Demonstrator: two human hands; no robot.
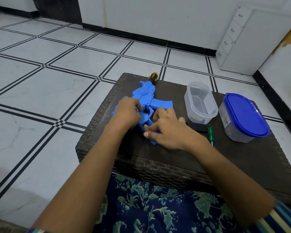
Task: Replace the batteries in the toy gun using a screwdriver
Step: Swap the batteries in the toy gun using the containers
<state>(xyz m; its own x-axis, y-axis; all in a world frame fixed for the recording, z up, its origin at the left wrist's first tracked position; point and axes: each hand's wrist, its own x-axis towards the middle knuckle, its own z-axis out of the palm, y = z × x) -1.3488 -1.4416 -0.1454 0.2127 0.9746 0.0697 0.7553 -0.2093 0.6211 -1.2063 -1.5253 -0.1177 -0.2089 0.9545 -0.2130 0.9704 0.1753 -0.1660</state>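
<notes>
A blue toy gun point(147, 96) with a black and yellow muzzle lies flat on a dark woven stool point(158, 163). My left hand point(128, 111) presses down on the gun's body near the trigger. My right hand point(168, 130) rests on the grip end, with thumb and fingers pinching at the grip's battery area; what they hold is hidden. A green-handled screwdriver point(210, 132) lies on the stool just right of my right wrist, untouched.
An open clear plastic tub point(200, 102) stands right of the gun, on a dark lid. A second tub with a blue lid point(245, 115) sits at the stool's right edge. Tiled floor surrounds the stool; a white drawer unit point(234, 41) stands at the back right.
</notes>
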